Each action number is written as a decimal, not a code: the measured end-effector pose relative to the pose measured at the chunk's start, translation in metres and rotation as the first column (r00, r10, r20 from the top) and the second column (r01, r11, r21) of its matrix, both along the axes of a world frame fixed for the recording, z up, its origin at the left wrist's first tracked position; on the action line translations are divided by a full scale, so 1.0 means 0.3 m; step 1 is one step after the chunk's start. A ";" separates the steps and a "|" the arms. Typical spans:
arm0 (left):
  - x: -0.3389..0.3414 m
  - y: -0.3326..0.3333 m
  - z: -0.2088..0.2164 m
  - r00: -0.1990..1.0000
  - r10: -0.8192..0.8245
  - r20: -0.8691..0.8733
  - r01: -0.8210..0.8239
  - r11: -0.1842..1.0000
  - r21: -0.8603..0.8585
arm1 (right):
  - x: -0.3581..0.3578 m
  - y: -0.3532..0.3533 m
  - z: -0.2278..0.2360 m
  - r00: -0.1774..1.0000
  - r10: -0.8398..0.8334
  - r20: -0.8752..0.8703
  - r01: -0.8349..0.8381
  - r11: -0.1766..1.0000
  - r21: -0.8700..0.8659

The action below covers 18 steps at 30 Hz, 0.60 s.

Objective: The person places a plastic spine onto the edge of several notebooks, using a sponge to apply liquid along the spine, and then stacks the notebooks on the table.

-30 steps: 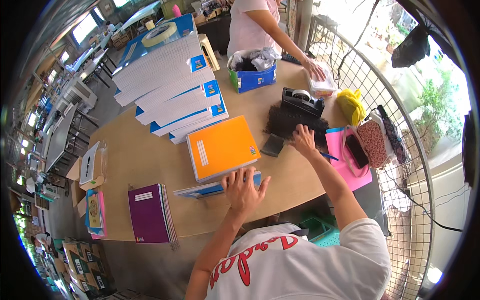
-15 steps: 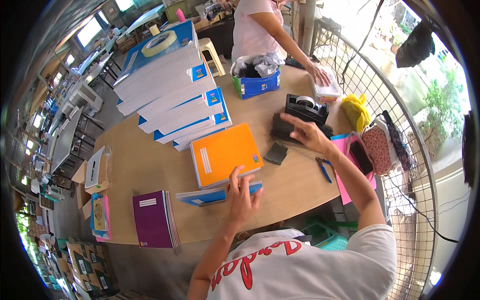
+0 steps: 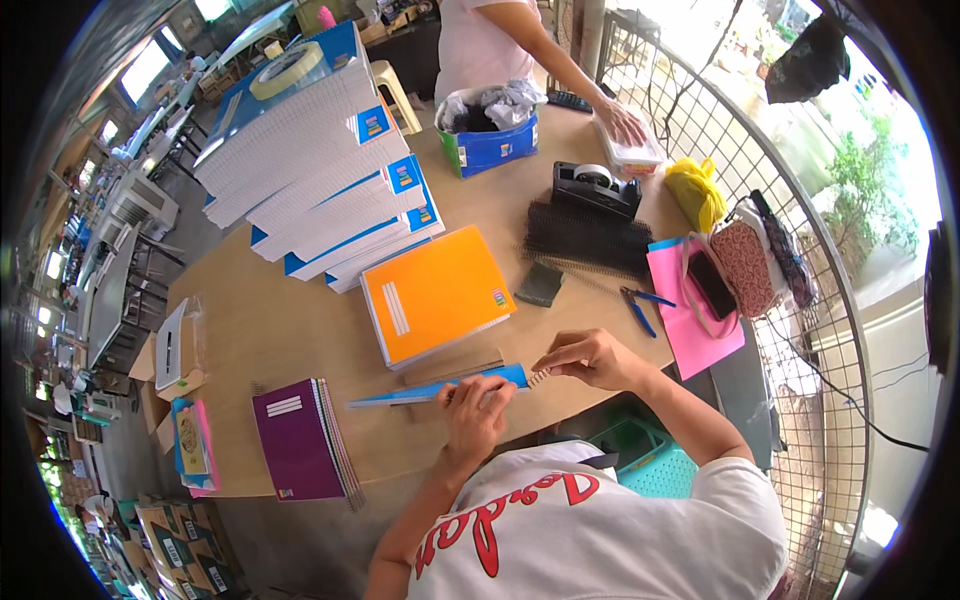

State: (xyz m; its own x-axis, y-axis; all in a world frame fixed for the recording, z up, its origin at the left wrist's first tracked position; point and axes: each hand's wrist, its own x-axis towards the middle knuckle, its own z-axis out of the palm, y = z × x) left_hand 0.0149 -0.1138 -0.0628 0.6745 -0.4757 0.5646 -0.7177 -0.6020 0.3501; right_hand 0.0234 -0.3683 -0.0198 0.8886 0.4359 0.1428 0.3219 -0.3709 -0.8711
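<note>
A blue-covered notebook (image 3: 420,393) stands on its edge near the front of the table, seen almost edge-on. My left hand (image 3: 474,418) is closed on its upper edge. At the notebook's right end my right hand (image 3: 600,361) pinches a thin spiral binding coil (image 3: 540,377), whose other end meets the notebook's corner. Just behind lies a brown wooden strip (image 3: 462,364), partly hidden. Beyond it is a stack topped by an orange notebook (image 3: 437,295). A dark block (image 3: 540,285) and blue-handled pliers (image 3: 642,310) lie near my right hand.
Tall stacks of blue notebooks (image 3: 310,170) rise at the back left; purple notebooks (image 3: 297,440) lie left. Black coils (image 3: 587,240), a tape dispenser (image 3: 597,190) and a pink sheet (image 3: 712,350) with a phone (image 3: 712,285) sit right. A co-worker's hand (image 3: 622,122) rests on a plastic box.
My right hand has come from above the black coils to the notebook's right end, now with a coil in its fingers. My left hand has closed on the notebook. The view has shifted slightly.
</note>
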 end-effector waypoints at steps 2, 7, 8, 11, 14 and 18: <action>-0.008 0.007 -0.004 1.000 -0.016 -0.010 0.016 1.000 -0.002 | -0.006 0.015 0.003 0.997 -0.013 0.076 0.012 1.000 0.022; -0.009 0.007 0.006 1.000 -0.024 -0.012 0.024 1.000 -0.003 | -0.005 0.031 0.003 0.953 0.026 0.303 0.030 0.983 -0.180; -0.005 0.006 0.010 1.000 -0.025 -0.011 0.025 1.000 0.003 | -0.004 0.033 0.006 0.952 0.029 0.303 0.028 0.983 -0.181; -0.003 0.010 0.005 1.000 -0.021 -0.012 0.021 1.000 0.012 | 0.003 0.033 0.026 0.948 0.119 0.295 -0.037 0.962 -0.270; 0.004 0.004 0.020 1.000 -0.004 -0.015 0.004 1.000 0.005 | 0.014 0.036 0.039 0.951 0.175 0.254 -0.097 0.951 -0.292; 0.036 -0.025 0.049 0.998 0.015 -0.058 -0.018 0.998 -0.057 | 0.019 0.047 0.003 0.954 0.161 0.252 -0.111 0.973 -0.202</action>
State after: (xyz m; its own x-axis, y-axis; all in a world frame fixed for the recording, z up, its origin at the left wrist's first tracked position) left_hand 0.0258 -0.1212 -0.0480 0.7144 -0.4321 0.5504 -0.6852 -0.5914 0.4251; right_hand 0.0291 -0.3543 -0.0188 0.7597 0.5911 0.2710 0.5905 -0.4525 -0.6683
